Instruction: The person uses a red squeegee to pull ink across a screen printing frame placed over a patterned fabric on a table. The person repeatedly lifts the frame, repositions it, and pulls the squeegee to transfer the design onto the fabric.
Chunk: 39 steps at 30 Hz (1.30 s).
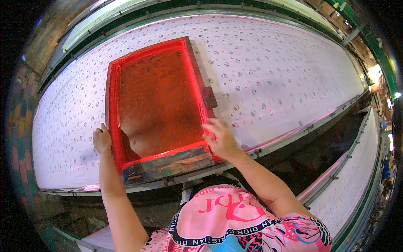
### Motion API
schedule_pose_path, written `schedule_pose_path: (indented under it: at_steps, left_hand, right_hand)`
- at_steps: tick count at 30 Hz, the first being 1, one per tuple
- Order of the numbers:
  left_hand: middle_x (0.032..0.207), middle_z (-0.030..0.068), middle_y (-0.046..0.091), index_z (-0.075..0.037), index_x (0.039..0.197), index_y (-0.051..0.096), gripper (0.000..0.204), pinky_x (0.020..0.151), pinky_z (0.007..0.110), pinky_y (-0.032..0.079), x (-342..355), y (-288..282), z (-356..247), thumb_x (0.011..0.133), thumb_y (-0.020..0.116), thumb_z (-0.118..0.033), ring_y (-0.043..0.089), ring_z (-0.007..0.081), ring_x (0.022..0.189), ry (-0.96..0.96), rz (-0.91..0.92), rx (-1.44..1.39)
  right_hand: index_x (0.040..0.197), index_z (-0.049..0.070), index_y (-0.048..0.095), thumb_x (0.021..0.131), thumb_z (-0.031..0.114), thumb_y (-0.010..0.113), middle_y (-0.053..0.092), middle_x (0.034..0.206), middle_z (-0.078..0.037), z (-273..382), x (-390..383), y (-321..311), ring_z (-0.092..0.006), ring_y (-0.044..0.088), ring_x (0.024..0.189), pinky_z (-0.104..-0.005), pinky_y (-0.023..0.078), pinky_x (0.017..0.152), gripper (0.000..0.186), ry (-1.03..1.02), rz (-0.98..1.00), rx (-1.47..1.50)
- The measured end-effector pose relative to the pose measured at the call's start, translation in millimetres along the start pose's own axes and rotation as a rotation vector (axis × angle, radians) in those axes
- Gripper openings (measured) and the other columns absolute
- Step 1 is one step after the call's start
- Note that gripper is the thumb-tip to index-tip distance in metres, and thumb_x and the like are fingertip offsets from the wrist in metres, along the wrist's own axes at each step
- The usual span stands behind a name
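A screen-printing frame (pixel 198 80) with red-stained sides lies on printed white fabric (pixel 252 63). Dark red mesh (pixel 159 92) fills its middle, and red ink coats the inner edges. My left hand (pixel 103 139) is closed on the frame's left side near its lower corner. At the lower right side, my right hand (pixel 222 137) has its fingers apart over the red rim, slightly blurred; whether it touches the rim I cannot tell. A dark block (pixel 209 97) sticks out from the frame's right side, above my right hand.
The fabric covers a long table with a metal rail (pixel 294 131) along its near edge. A second fabric-covered table (pixel 348 180) stands at the lower right, across a dark gap. Green beams (pixel 365 29) run along the far right. Brick-like flooring (pixel 25 138) shows at the left.
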<state>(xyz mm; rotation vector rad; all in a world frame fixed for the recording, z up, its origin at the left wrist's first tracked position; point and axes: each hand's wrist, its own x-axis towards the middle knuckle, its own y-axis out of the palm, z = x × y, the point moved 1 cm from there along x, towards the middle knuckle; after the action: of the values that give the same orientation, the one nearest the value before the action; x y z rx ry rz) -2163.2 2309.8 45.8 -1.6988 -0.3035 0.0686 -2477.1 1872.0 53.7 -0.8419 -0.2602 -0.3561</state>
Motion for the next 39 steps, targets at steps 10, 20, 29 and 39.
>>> schedule_pose_path:
  at_steps: [10,20,29,39]
  left_hand:
    - [0.115,0.0337,0.076,0.006,0.112,0.079,0.077,0.100,0.059,0.052,23,23,27,0.113,0.042,-0.061,0.071,0.0512,0.112,0.004,0.101,-0.150]
    - [0.093,0.0360,0.074,0.015,0.100,0.074,0.083,0.088,0.057,0.051,39,47,48,0.114,0.044,-0.061,0.071,0.0490,0.090,-0.066,0.199,-0.380]
    - [0.072,0.0173,0.063,0.011,0.084,0.069,0.080,0.068,0.050,0.048,78,74,89,0.112,0.051,-0.062,0.060,0.0292,0.068,-0.100,0.261,-0.507]
    - [0.081,0.0077,0.064,-0.003,0.091,0.067,0.070,0.063,0.045,0.054,-8,43,-87,0.108,0.053,-0.070,0.060,0.0245,0.065,-0.346,0.491,-0.979]
  right_hand:
    - [0.156,-0.002,0.058,0.095,0.016,0.084,0.067,0.149,-0.022,-76,73,15,-0.0310,0.064,0.135,-0.0433,0.047,0.119,0.068,0.679,-0.022,0.610]
    - [0.143,-0.002,0.067,0.099,0.011,0.078,0.069,0.142,-0.012,-45,118,6,-0.0179,0.063,0.130,-0.0349,0.047,0.115,0.048,0.816,0.087,0.653]
    - [0.136,0.003,0.073,0.100,0.012,0.078,0.074,0.126,-0.005,-14,133,-39,-0.0135,0.066,0.116,-0.0315,0.052,0.104,0.038,0.627,0.098,0.764]
    - [0.119,0.005,0.081,0.093,0.023,0.083,0.081,0.115,-0.010,-143,143,-150,-0.0188,0.071,0.110,-0.0366,0.053,0.103,0.032,0.587,-0.142,0.564]
